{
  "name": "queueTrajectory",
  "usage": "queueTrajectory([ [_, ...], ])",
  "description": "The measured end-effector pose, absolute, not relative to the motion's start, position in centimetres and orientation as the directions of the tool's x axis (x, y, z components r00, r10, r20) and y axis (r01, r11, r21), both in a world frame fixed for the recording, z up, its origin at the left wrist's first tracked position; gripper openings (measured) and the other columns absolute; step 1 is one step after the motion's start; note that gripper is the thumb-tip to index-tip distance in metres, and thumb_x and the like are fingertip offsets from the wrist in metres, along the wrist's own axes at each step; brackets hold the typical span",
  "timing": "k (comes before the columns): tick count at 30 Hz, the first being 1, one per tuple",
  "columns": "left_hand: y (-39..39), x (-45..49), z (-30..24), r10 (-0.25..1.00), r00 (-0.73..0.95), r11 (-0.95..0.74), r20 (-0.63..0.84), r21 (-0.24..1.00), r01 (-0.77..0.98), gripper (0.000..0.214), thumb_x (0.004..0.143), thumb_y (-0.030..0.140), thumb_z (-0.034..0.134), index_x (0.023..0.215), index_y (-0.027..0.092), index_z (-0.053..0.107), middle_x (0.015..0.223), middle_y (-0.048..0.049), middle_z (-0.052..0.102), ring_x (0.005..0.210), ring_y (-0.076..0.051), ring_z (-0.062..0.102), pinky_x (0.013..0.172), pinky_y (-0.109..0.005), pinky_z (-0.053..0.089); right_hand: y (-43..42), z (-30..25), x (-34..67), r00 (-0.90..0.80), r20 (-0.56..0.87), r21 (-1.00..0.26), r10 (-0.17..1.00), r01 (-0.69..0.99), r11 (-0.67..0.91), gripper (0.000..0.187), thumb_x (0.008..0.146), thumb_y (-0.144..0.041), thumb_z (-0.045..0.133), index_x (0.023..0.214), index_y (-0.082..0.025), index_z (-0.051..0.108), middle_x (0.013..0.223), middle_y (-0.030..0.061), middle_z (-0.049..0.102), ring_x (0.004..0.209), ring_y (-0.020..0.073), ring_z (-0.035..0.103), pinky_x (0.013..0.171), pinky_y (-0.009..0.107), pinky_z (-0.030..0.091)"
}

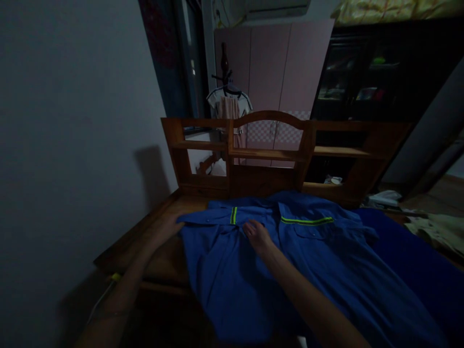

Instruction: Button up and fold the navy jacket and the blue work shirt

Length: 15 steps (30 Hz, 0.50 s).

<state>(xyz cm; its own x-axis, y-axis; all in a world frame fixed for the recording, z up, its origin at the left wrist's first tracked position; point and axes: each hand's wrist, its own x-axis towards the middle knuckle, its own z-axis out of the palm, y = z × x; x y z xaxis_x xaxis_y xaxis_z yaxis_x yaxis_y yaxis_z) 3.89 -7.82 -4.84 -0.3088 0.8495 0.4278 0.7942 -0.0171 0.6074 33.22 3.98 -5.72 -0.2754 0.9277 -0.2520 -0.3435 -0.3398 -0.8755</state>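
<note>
A blue work jacket (232, 270) with yellow-green and dark stripes lies spread open over a wooden desk-like surface. One sleeve (213, 215) stretches toward the left, with a stripe across it. At that sleeve's cuff end is my left hand (174, 225), its fingers closed on the cloth, somewhat blurred. My right hand (256, 233) is closed, fingers curled in a pinch on the jacket near the sleeve's lower edge. A buttoned chest pocket flap (309, 233) shows under the other stripe, to the right of my right hand.
Behind the jacket rises a wooden shelf-like headboard (268, 154). A white wall (83, 121) borders the left side. Deep blue cloth (409, 261) and pale cloth (438, 232) lie at the right. Beyond stand a coat rack (224, 63) with clothes and a pink wardrobe (268, 72).
</note>
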Motion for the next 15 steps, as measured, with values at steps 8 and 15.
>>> queueTrajectory([
  [8, -9.2, 6.8, 2.8, 0.565, -0.574, 0.128, 0.593, 0.625, 0.770, 0.033, 0.077, 0.037, 0.048, 0.094, 0.015, 0.066, 0.091, -0.0054, 0.067, 0.082, -0.019, 0.061, 0.074, -0.025, 0.045, 1.9, -4.8, 32.5, -0.501, -0.475, -0.711, 0.724, -0.266, -0.651, 0.020, 0.085, -0.036, 0.052, 0.088, -0.016, 0.048, 0.086, 0.0092, 0.057, 0.088, 0.0198, 0.063, 0.071, 0.033, 0.057],
  [15, -10.7, 10.2, 5.7, 0.684, -0.542, 0.344, 0.488, 0.439, 0.830, 0.046, 0.081, 0.050, 0.043, 0.071, 0.014, 0.068, 0.072, -0.0119, 0.067, 0.070, -0.026, 0.062, 0.066, -0.032, 0.044, 5.7, -3.0, 31.8, -0.439, -0.304, -0.833, 0.845, -0.309, -0.460, 0.021, 0.093, -0.035, 0.043, 0.090, -0.016, 0.053, 0.084, 0.0036, 0.061, 0.082, 0.0124, 0.061, 0.072, 0.025, 0.054],
])
